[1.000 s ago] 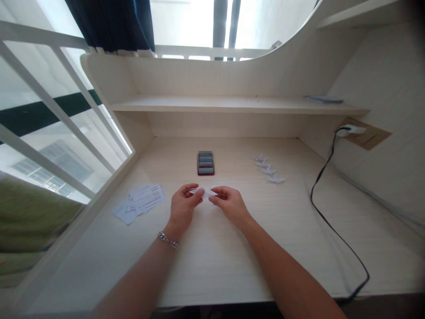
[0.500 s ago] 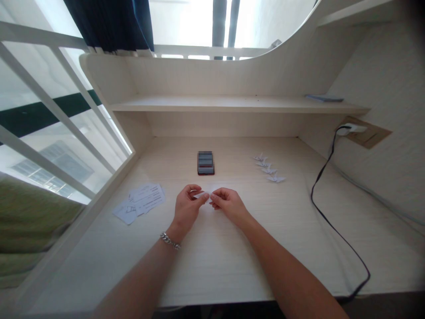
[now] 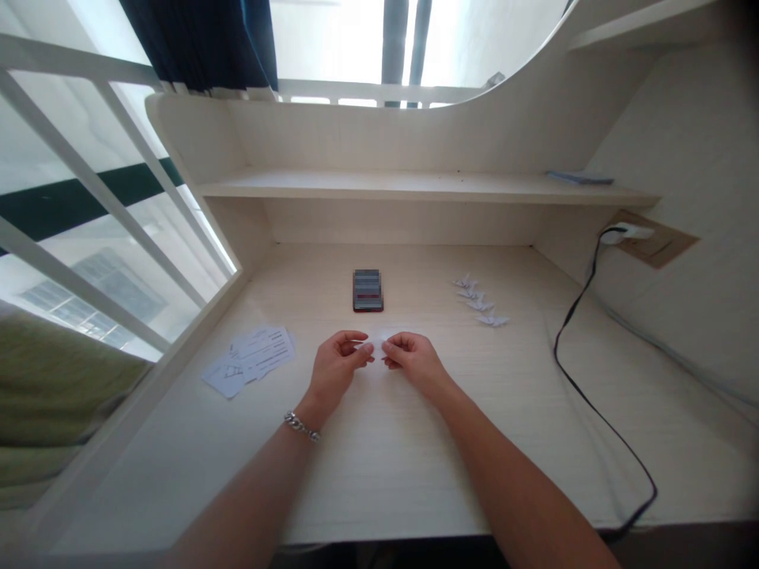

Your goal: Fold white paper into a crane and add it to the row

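Observation:
Over the middle of the desk, a small piece of white paper [image 3: 377, 346] is stretched between my two hands. My left hand [image 3: 337, 363] pinches its left side between thumb and fingers; a metal chain bracelet [image 3: 302, 427] circles that wrist. On the other side, my right hand [image 3: 415, 362] pinches the paper's right edge with thumb and forefinger. Much of the paper is covered by the fingers, and its folds are too small to make out. Several folded paper cranes [image 3: 479, 303] stand in a row to the right. Behind my hands lies a phone [image 3: 368, 291].
Loose sheets of paper [image 3: 261, 356], some with printed lines, overlap at the left of the desk [image 3: 379, 474]. A black cable [image 3: 578, 379] runs from the wall socket [image 3: 658, 239] down the right side. A shelf [image 3: 379, 183] spans the back, and white railings [image 3: 112, 197] border the left.
My right hand has shifted slightly right, so the gap between the hands is wider and more white paper shows. The phone, cranes and sheets stay in place.

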Demonstrator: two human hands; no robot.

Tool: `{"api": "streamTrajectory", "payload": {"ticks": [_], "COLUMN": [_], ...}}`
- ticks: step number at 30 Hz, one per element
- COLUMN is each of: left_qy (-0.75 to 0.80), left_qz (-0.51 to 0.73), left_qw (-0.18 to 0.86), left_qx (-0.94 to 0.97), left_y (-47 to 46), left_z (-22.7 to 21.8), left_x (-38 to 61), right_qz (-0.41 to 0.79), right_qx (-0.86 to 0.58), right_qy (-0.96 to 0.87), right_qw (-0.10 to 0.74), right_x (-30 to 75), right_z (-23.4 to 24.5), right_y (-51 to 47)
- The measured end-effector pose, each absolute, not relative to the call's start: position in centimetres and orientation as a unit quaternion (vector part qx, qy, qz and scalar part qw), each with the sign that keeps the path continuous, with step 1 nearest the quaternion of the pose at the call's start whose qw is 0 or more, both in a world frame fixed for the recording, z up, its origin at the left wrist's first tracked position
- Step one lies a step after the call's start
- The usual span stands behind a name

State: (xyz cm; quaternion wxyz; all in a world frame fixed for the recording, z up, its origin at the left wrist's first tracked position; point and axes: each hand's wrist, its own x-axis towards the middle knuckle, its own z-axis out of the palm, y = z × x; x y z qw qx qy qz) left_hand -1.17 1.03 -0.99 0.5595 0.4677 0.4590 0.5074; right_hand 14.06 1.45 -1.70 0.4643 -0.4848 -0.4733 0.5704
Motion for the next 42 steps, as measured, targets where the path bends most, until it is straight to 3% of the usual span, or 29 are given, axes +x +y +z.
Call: {"api": "streamTrajectory", "payload": {"ticks": [12, 24, 33, 42], "left_qy": [0.426, 0.492, 0.479, 0.478], "left_qz": [0.521, 0.498, 0.519, 0.509], "left_qw": [0.58, 0.446, 0.458, 0.463], "left_qx": [0.459, 0.558, 0.539, 0.546], "left_y": [0.9, 0.58, 0.61, 0.48], "left_z": [-0.73, -0.61, -0.81, -0.84], "left_x": [-1.03, -1.16, -1.1, -0.97], "right_qz": [0.576, 0.506, 0.469, 0.57], "right_qx": [-0.434, -0.439, -0.451, -0.428], "right_qy": [-0.475, -0.518, -0.535, -0.503], "right_qw": [0.505, 0.531, 0.54, 0.489], "right_x": [13.91, 14.02, 13.84, 14.38], "right_z": [-1.16, -1.09, -0.92, -0.93], "right_y": [1.32, 0.94, 0.86, 1.04]}}
